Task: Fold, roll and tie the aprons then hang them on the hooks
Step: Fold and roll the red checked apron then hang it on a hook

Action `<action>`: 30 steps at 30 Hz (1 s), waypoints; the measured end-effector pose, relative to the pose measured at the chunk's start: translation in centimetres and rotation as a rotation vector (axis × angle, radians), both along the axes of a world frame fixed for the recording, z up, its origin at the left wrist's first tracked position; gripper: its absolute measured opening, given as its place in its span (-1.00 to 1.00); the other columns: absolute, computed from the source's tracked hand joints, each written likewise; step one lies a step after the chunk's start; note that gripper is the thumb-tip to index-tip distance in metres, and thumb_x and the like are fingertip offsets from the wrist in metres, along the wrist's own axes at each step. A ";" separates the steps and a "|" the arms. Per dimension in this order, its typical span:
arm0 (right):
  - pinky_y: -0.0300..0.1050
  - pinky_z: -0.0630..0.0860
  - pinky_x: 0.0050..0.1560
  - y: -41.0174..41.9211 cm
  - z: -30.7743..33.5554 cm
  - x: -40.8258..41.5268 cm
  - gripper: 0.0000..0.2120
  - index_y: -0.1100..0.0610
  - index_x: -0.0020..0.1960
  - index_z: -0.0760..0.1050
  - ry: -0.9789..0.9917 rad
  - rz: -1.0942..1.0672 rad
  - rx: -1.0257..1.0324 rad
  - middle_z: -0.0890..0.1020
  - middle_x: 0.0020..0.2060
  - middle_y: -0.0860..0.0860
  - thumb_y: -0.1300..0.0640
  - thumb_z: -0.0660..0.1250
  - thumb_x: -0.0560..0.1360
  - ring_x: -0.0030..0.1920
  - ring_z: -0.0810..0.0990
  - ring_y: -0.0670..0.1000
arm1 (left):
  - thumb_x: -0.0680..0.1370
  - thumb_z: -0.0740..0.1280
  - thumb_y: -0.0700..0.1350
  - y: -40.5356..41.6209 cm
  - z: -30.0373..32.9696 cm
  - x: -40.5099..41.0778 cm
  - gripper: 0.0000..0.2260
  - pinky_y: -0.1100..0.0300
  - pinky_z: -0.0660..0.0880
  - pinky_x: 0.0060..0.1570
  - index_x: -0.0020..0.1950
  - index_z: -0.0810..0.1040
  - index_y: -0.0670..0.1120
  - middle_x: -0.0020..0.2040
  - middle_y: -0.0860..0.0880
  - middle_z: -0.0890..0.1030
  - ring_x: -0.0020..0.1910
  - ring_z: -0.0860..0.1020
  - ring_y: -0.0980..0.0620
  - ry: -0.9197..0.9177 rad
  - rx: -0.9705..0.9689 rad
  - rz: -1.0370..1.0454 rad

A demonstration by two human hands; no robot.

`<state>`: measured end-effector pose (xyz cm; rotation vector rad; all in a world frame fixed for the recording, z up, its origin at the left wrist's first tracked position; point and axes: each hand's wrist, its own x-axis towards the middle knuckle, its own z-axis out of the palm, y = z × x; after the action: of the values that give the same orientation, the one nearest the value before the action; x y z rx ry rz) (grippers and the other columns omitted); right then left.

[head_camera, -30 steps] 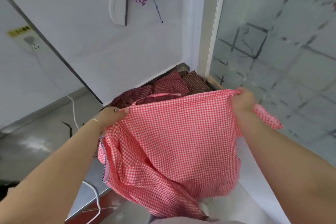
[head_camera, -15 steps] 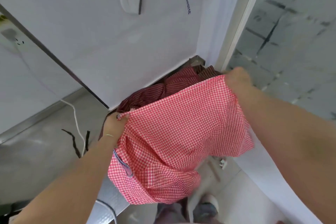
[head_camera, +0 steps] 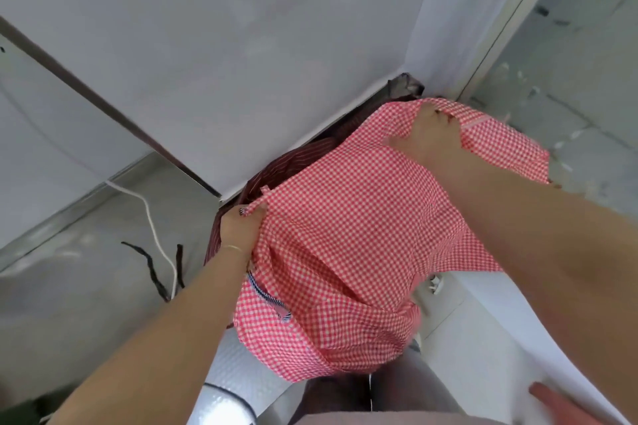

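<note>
Am watching red gingham apron (head_camera: 352, 252) hanging stretched between both hands, over dark striped pile. Left hand (head_camera: 241, 231) pinching near lower corner; right hand (head_camera: 431, 138) gripping far upper corner. Top edge running diagonally near-left to far-right; am judging next fold brings right across toward left.

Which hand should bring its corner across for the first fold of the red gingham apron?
Probably the right hand. It holds the red gingham apron's far top corner out over the dark striped aprons; the left hand pinches the near corner close to the body, a steady anchor to fold toward.
</note>
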<state>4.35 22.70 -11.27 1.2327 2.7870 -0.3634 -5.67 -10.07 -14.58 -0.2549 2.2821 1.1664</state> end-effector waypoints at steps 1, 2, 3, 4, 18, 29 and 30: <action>0.17 0.17 0.42 0.0 -0.5 0.0 0.02 0.39 0.47 0.04 -0.048 0.015 0.048 0.34 0.38 0.32 -0.31 0.36 0.39 0.39 0.34 0.27 | 0.52 0.37 0.01 -0.1 0.1 -0.1 -0.76 -0.05 0.54 -0.01 -0.11 0.57 -0.18 -0.14 -0.21 0.62 -0.18 0.54 -0.08 -0.014 0.006 -0.002; 0.19 0.15 0.43 0.1 -0.9 0.0 0.01 0.39 0.47 0.05 -0.073 0.018 0.091 0.34 0.38 0.32 -0.30 0.37 0.39 0.39 0.33 0.27 | 0.53 0.36 -0.01 -0.1 0.2 -0.2 -0.75 -0.02 0.52 -0.02 -0.06 0.58 -0.21 -0.13 -0.20 0.62 -0.16 0.54 -0.08 -0.016 0.014 -0.001; 0.20 0.14 0.44 0.5 -1.2 -0.1 0.00 0.39 0.46 0.07 -0.091 0.017 0.128 0.34 0.38 0.32 -0.29 0.38 0.39 0.39 0.32 0.27 | 0.54 0.35 -0.03 -0.1 0.0 -0.4 -0.75 0.00 0.51 -0.03 -0.02 0.58 -0.23 -0.11 -0.18 0.62 -0.14 0.54 -0.08 -0.006 0.022 0.001; 0.22 0.12 0.45 0.8 -1.5 -0.5 -0.02 0.38 0.45 0.09 -0.101 0.009 0.165 0.34 0.38 0.32 -0.28 0.39 0.38 0.40 0.32 0.27 | 0.55 0.35 -0.03 -0.1 0.0 -0.6 -0.76 0.04 0.49 -0.03 0.00 0.58 -0.22 -0.11 -0.14 0.61 -0.11 0.55 -0.08 -0.003 0.018 0.004; 0.21 0.00 0.50 4.1 -4.4 -6.0 -0.01 0.23 0.55 -0.14 -0.032 -0.080 0.001 0.07 0.50 0.34 -0.07 0.44 0.44 0.50 0.10 0.30 | 0.56 0.34 -0.07 1.5 -1.0 -3.1 -0.82 0.23 0.43 -0.27 -0.21 0.49 -0.09 -0.29 0.01 0.52 -0.31 0.45 0.07 -0.031 0.060 0.044; 0.33 0.07 0.46 -8.5 -5.2 -5.0 -0.16 0.06 0.55 -0.01 0.003 0.318 -0.339 0.06 0.53 0.19 -0.22 0.33 0.46 0.51 0.04 0.27 | 0.56 0.34 -0.13 3.4 -1.8 -3.8 -0.74 0.21 0.44 -0.22 -0.31 0.42 -0.07 -0.31 0.03 0.50 -0.32 0.45 0.07 -0.053 0.044 0.118; 0.42 0.00 0.42 -10.1 -5.8 -4.7 -0.09 -0.03 0.56 -0.09 -0.136 0.362 -0.379 -0.04 0.55 0.14 -0.32 0.30 0.42 0.53 -0.06 0.29 | 0.55 0.36 -0.11 3.5 -1.7 -3.9 -0.77 0.21 0.46 -0.23 -0.28 0.45 -0.11 -0.29 0.01 0.53 -0.29 0.49 0.03 -0.056 0.049 0.123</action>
<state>-0.34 12.63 -17.03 0.6336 2.5876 -0.7027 -9.58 -6.60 -16.29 -0.4093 2.2123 1.2586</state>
